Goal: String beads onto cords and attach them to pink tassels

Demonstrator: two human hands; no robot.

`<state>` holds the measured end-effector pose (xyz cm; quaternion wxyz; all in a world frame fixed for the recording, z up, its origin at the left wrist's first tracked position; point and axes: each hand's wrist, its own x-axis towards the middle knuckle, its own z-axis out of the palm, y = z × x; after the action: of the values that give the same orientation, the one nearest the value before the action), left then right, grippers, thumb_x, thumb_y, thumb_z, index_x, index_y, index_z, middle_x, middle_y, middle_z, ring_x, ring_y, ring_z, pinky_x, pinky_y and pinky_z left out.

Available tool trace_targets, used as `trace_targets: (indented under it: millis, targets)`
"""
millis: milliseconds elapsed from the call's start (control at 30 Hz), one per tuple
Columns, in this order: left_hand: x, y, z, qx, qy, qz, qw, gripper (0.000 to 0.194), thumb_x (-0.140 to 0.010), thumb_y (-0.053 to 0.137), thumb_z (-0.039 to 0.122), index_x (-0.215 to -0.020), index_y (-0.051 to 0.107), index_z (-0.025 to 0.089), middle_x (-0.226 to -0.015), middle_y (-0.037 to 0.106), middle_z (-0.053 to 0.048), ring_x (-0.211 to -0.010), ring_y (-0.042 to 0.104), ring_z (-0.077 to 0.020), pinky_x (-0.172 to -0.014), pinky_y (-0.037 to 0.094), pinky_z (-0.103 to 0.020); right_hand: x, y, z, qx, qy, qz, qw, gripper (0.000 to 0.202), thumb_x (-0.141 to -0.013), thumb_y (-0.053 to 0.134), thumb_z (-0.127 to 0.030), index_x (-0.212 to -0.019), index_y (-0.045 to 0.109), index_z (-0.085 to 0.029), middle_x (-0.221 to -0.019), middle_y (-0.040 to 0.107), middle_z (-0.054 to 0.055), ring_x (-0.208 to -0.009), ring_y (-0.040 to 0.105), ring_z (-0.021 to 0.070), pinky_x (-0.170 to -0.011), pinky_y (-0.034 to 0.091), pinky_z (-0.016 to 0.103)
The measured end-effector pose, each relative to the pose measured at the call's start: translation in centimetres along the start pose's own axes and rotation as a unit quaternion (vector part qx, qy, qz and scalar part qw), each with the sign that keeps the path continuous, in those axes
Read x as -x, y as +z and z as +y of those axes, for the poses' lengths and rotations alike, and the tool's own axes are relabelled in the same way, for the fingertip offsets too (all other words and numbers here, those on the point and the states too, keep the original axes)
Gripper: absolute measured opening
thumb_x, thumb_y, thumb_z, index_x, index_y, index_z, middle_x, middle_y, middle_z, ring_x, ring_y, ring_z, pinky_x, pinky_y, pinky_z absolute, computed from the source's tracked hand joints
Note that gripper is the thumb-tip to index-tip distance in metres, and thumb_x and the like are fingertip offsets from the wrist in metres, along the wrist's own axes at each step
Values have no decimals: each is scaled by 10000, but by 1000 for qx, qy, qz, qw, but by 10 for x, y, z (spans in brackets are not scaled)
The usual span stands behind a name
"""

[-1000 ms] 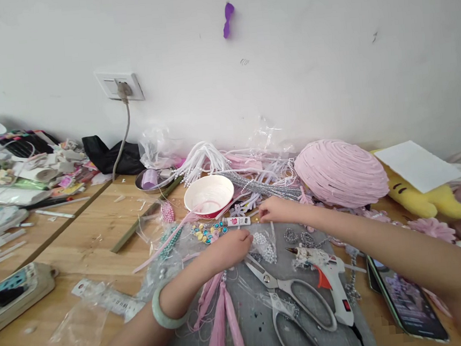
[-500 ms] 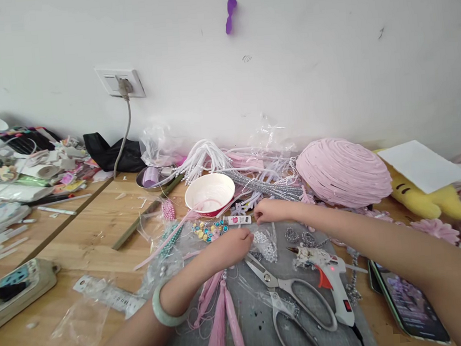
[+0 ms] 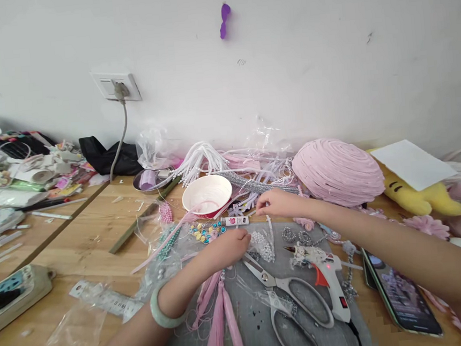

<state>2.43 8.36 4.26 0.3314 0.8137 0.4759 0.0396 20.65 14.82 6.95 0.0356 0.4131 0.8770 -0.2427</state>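
My left hand (image 3: 233, 244), a pale green bangle (image 3: 162, 310) on its wrist, is closed with the fingertips curled down; anything in them is too small to make out. Beside its fingertips lie white pearl beads (image 3: 264, 247), and below it spread the scissors (image 3: 267, 279). Pink tassels (image 3: 223, 324) hang down the grey mat from under that hand. My right hand (image 3: 274, 203) is pinched above the far edge of the mat, its content also unclear. A small white tube (image 3: 235, 221) lies left of it, near blue and yellow gems (image 3: 207, 231).
A glue gun (image 3: 330, 277) with a red light lies right of the scissors, a phone (image 3: 402, 292) beyond it. Behind stand a white bowl (image 3: 207, 194), white cords (image 3: 201, 159) and a pink dome (image 3: 337, 171). A power strip (image 3: 19, 296) sits far left.
My right hand has moved slightly up and away from the tube, its fingers still pinched. My left hand stays almost in place. The whole view has shifted a little.
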Motion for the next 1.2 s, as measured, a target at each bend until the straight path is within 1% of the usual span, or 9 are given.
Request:
trace_targets:
  millis: [67,167,433,567,700,833,967,1067,1200]
  targets:
    - [0,0,1,-4,-23,-2,1000,319,-862,301,257,-743,581,162,-804,663,-97,-746,598,-191,-669,430,-275,-1,11,13,52,23,5,998,201,-792,516,-212,-837,684,-112,-840,670,108,-771,595,194,-624,396,249]
    - [0,-1,3,-1,-40,-9,999,314,-861,306,269,-750,578,158,-816,663,-93,-771,602,-189,-694,429,-270,0,22,24,117,18,-17,993,153,-755,558,-165,-817,689,-117,-889,661,127,-839,604,226,-652,402,260]
    - [0,-3,6,7,-53,-20,998,335,-860,285,272,-753,580,154,-812,656,-100,-773,600,-199,-691,430,-283,-1,29,22,180,13,-22,983,197,-793,481,-156,-829,667,-101,-888,644,147,-826,619,235,-646,417,271]
    - [0,-3,6,7,-49,-19,999,329,-863,291,265,-757,582,151,-801,656,-99,-761,600,-197,-695,433,-284,0,20,16,143,9,4,990,153,-742,510,-138,-775,658,-117,-875,637,117,-767,608,207,-622,415,257]
    - [0,-2,6,6,-44,-13,999,314,-864,302,260,-742,571,156,-811,657,-109,-759,593,-203,-691,430,-295,14,0,-7,77,-20,53,995,170,-746,516,-170,-868,634,-155,-913,622,55,-833,578,150,-713,417,213]
    - [1,-2,5,4,-40,-14,999,285,-855,314,237,-751,566,153,-830,655,-120,-760,589,-208,-702,427,-301,27,-13,-25,17,-59,29,998,160,-737,574,-251,-861,663,-203,-881,633,17,-776,579,130,-661,413,193]
    - [0,-1,3,12,-43,-19,999,311,-857,292,264,-764,569,157,-878,656,-120,-819,593,-216,-738,427,-301,23,-9,-4,10,6,44,999,213,-791,501,-244,-918,666,-198,-901,657,32,-792,585,142,-668,404,205]
    - [0,-1,3,21,-49,-20,998,328,-856,279,285,-766,567,157,-883,657,-118,-834,596,-221,-744,429,-304,18,3,23,43,66,41,996,175,-744,519,-174,-761,692,-155,-753,664,65,-702,588,177,-602,386,234]
    - [0,-1,3,29,-49,-20,998,324,-848,279,281,-745,561,158,-856,653,-121,-811,592,-226,-735,424,-315,15,18,41,61,60,6,996,143,-705,598,-189,-805,699,-170,-840,660,64,-748,594,190,-610,383,237]
